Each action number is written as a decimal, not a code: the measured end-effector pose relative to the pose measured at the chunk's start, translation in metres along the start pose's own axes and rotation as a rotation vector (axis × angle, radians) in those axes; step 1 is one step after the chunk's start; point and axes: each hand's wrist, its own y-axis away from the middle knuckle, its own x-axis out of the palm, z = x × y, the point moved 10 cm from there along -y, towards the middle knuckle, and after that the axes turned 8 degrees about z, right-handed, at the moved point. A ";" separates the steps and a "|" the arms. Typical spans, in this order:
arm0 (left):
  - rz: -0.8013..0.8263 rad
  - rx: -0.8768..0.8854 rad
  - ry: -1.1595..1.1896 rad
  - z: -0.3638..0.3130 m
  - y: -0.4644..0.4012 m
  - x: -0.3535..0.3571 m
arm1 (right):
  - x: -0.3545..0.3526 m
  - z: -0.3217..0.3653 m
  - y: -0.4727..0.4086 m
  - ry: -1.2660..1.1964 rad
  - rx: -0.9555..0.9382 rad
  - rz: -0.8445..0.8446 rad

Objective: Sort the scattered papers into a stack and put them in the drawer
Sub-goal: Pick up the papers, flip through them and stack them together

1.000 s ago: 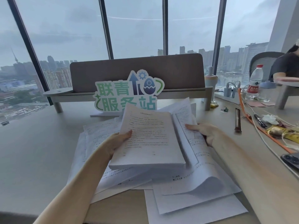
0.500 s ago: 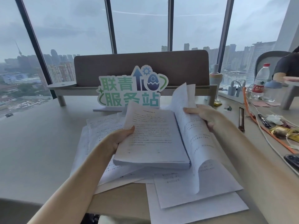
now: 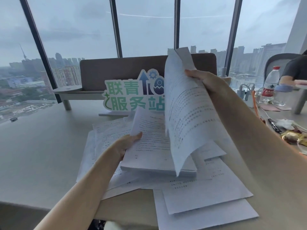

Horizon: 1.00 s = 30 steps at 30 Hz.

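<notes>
Holding paper stack [image 3: 149, 146] at centre: left hand [image 3: 126, 145], fingers clamped | right hand [image 3: 204, 78] pinching raised sheets [image 3: 187, 117], upper right

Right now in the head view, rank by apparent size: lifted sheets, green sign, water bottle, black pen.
1. lifted sheets, though nearness to the camera inflates them
2. green sign, partly hidden behind the sheets
3. water bottle
4. black pen, smallest
</notes>
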 end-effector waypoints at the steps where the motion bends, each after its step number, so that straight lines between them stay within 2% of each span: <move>1: 0.004 -0.006 0.009 -0.001 0.002 0.001 | -0.009 0.002 0.001 -0.007 -0.023 -0.040; 5: 0.006 -0.006 0.095 -0.002 0.009 0.004 | -0.057 -0.021 0.000 -0.039 -0.084 -0.254; 10: 0.088 -0.002 0.144 -0.004 0.011 0.012 | -0.091 -0.091 -0.002 0.019 0.120 -0.379; 14: 0.152 0.014 0.084 -0.007 0.011 0.026 | -0.108 -0.140 0.002 0.045 0.201 -0.473; 19: 0.141 0.011 0.038 -0.004 0.008 0.027 | -0.104 -0.174 0.000 0.016 0.239 -0.438; 23: 0.107 -0.007 0.043 -0.003 0.006 0.024 | -0.104 -0.172 0.003 0.143 0.240 -0.420; 30: -0.011 -0.020 -0.133 -0.002 0.003 0.013 | -0.109 -0.169 0.007 0.303 0.279 -0.402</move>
